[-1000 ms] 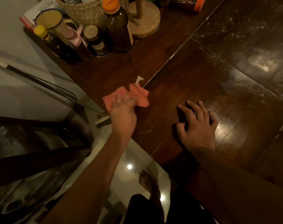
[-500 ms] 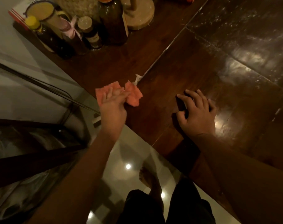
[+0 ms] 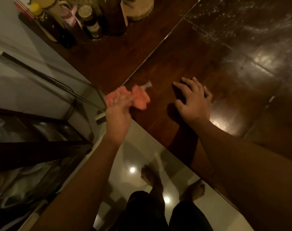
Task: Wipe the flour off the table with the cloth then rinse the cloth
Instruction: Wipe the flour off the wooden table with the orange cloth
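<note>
- Left hand (image 3: 118, 114) presses the cloth (image 3: 141, 99) at the worktop (image 3: 158, 67) edge, just left of the right hand (image 3: 194, 100). Its fingers look flat, though blur makes that uncertain.
- Right hand lies open, palm down, holding nothing.
- Risk: flour (image 3: 238, 14) well beyond the right hand could be missed — the cloth is far from it.
- Flour swept toward the edge may drop onto the floor (image 3: 135, 147).

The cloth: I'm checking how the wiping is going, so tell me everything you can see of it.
The cloth is salmon-pink, soft-looking fabric, crumpled into an uneven bunch, with a small white tag sticking out at its far side. It lies on the dark wooden table, near the table's edge. The left hand presses on its left part with fingers laid over it. Motion blur hides finer detail.
</note>
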